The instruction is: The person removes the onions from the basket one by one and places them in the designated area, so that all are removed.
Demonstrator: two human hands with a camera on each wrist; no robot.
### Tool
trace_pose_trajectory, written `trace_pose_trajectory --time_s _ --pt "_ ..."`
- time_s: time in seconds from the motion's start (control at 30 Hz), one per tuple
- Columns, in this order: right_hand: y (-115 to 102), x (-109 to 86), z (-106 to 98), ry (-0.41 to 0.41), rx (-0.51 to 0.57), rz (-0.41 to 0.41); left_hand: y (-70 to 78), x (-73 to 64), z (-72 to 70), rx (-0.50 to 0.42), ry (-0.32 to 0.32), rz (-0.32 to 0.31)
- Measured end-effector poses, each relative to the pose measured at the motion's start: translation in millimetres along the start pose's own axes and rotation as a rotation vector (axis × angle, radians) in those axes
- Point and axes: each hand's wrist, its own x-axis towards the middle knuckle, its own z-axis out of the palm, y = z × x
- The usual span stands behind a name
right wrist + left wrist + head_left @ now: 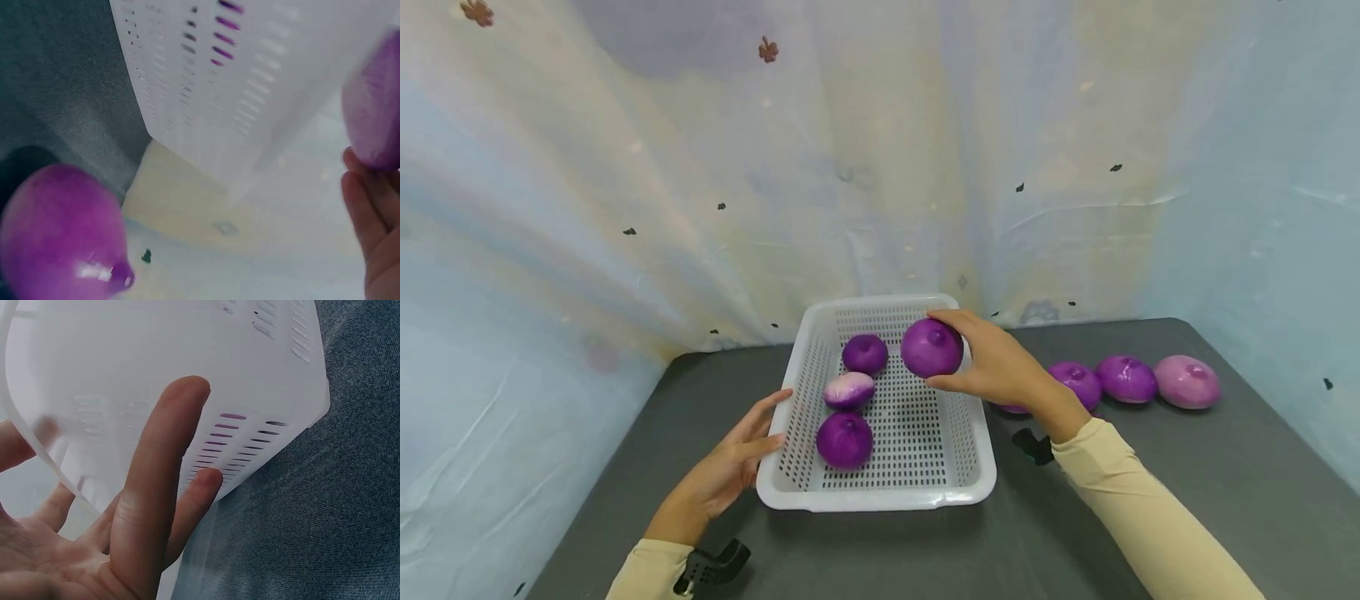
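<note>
In the head view, my right hand (992,358) grips a purple onion (932,348) between thumb and fingers, above the right part of a white perforated plastic basket (880,499). Its side also shows in the right wrist view, where the onion (375,106) overlaps the rim. My left hand (733,462) touches the basket's left rim, and the left wrist view shows its fingers (150,462) extended along the outer wall. Inside, down the left half, lie a purple onion (865,354), a white-and-purple onion (849,390) and another purple onion (845,440).
Right of the basket, several more onions line the dark grey table (1150,483): purple ones (1076,383) (1126,379) and a paler pink one (1187,382). One is mostly hidden behind my right hand. A patterned pale curtain (880,167) hangs behind the table.
</note>
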Motion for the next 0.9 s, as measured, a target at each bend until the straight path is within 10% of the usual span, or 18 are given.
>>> trace_pose_trajectory --time_s 0.47,0.9 --pt "1 -87.5 -25 0.088 -0.002 0.214 3.9 1.1 1.3 0.021 -0.013 0.011" --pt "14 -123.7 -38 0.059 -0.1 0.193 3.4 -0.6 3.4 0.03 -0.006 -0.003"
